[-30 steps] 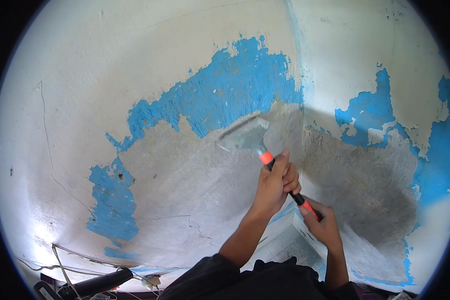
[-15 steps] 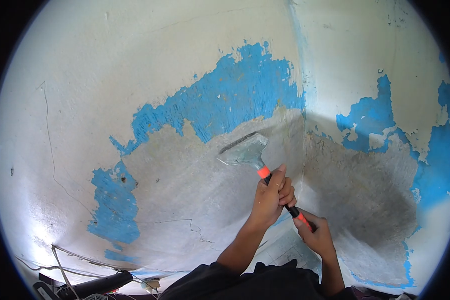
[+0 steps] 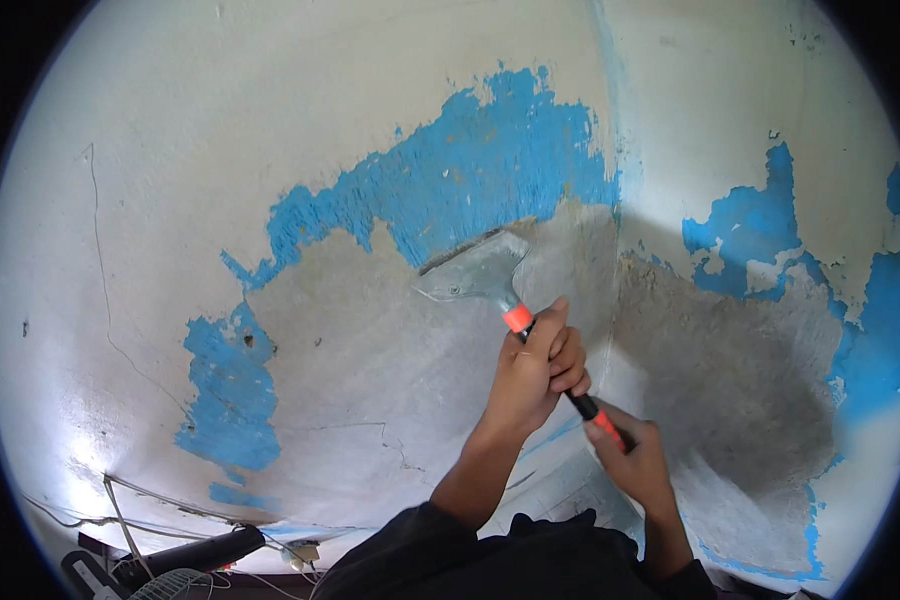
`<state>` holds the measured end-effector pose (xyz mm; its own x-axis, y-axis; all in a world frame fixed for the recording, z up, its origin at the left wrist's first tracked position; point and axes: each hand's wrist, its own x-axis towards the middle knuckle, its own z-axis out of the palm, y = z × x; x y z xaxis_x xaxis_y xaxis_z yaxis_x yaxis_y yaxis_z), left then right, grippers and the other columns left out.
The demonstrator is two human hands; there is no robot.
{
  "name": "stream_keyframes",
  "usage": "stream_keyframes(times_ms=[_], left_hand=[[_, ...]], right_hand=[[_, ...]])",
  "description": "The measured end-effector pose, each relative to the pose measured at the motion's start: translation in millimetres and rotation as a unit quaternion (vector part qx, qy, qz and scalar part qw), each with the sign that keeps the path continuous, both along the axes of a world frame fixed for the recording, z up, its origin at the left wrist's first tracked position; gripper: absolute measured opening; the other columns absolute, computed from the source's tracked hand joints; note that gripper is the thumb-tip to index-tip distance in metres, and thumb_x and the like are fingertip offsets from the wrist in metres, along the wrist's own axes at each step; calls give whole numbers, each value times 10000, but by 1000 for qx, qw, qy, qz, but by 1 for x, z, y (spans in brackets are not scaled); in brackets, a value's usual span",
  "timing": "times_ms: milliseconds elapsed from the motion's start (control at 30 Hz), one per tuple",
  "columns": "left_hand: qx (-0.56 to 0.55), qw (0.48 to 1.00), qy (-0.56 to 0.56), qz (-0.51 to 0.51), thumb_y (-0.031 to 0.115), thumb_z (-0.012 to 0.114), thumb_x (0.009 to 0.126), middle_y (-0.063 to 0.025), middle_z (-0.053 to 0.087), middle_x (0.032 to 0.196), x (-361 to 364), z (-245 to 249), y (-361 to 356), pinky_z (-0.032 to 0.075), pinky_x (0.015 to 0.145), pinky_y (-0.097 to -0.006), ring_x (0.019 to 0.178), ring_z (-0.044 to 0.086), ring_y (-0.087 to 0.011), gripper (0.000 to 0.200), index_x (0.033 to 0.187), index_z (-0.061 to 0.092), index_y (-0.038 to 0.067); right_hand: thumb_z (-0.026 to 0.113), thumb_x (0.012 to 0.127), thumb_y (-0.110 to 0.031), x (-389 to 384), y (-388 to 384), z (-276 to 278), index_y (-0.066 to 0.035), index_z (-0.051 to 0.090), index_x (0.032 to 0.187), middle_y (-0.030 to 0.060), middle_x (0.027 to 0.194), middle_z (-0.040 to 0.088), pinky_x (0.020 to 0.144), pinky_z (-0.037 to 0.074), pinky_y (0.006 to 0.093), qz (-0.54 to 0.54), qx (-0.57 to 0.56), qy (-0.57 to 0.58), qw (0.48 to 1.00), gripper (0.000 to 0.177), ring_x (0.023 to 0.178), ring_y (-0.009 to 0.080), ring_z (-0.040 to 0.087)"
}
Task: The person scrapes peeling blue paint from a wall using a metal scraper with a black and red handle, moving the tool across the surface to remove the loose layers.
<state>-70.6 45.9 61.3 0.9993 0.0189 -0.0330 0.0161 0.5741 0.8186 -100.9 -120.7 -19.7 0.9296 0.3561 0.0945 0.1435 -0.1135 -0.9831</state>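
Your left hand (image 3: 535, 375) and right hand (image 3: 635, 460) both grip the orange-and-black handled metal scraper (image 3: 475, 270), with its blade at the blue paint layer (image 3: 480, 170) above them. The grey plaster (image 3: 370, 370) around your hands is already bare; blue patches are left above and to both sides.

The left hand (image 3: 538, 375) makes the upper grip, fingers curled tight, thumb stretched up along the line of the hold; its bare forearm slants down and leftward from the grip; the right hand (image 3: 632, 462) is clenched just below and right of it; its forearm drops steeply.
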Motion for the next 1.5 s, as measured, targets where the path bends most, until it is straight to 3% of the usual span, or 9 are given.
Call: stream_keyframes(times_ms=[233,433,600,767,967,1167,1300,1500], left_hand=[[-22,999,34,10,335,491,1002,42,270,509,-3,-29,-8,320,448,-284,410,283,-82,435,641,323,158],[-14,1000,0,6,321,484,1003,48,265,505,-3,-5,-5,309,437,-278,404,274,-74,414,651,337,163],[-9,999,45,21,316,479,1002,46,262,506,-13,-20,-3,306,435,-281,405,271,-75,416,645,330,161],[-14,1000,2,8,310,482,1003,45,262,504,-9,4,1,300,434,-278,404,267,-75,420,644,323,160],[-13,998,57,25,313,490,1001,46,263,500,-18,-24,2,306,434,-277,403,276,-75,413,648,339,158],[-7,999,15,37,324,494,1000,45,262,500,-10,-3,1,300,434,-278,406,281,-75,424,645,332,159],[-11,997,46,60,329,494,1000,44,269,500,-22,-17,1,298,432,-279,404,282,-78,428,642,329,160],[-6,999,20,31,320,491,1001,47,265,503,-24,6,11,290,427,-278,399,270,-74,424,643,331,159]], right_hand=[[671,898,-246,-11,-1,-24,-27,646,1202,-13,582,405,497,328,232,-1,7,17,1000,375,558,43,362],[666,903,-244,-13,1,13,-25,637,1215,6,587,433,515,366,239,-6,-7,20,1000,382,572,49,390],[660,908,-233,-24,8,-15,-24,630,1224,4,586,442,513,374,239,-1,8,-1,1000,380,569,48,397],[662,908,-237,-19,13,15,-22,631,1224,2,590,456,520,382,242,-1,0,4,1000,384,571,48,403],[664,905,-239,-28,11,-22,-19,634,1218,0,595,457,515,380,236,7,12,31,999,384,571,49,402],[671,900,-238,-11,8,12,0,634,1205,9,605,462,529,397,255,21,-13,27,999,389,587,47,410],[669,899,-228,-22,12,-9,2,632,1205,13,594,464,533,400,244,17,4,-20,1000,384,583,50,413],[650,917,-232,-27,16,15,0,613,1229,11,588,460,527,394,251,39,-1,31,999,391,576,55,421]])
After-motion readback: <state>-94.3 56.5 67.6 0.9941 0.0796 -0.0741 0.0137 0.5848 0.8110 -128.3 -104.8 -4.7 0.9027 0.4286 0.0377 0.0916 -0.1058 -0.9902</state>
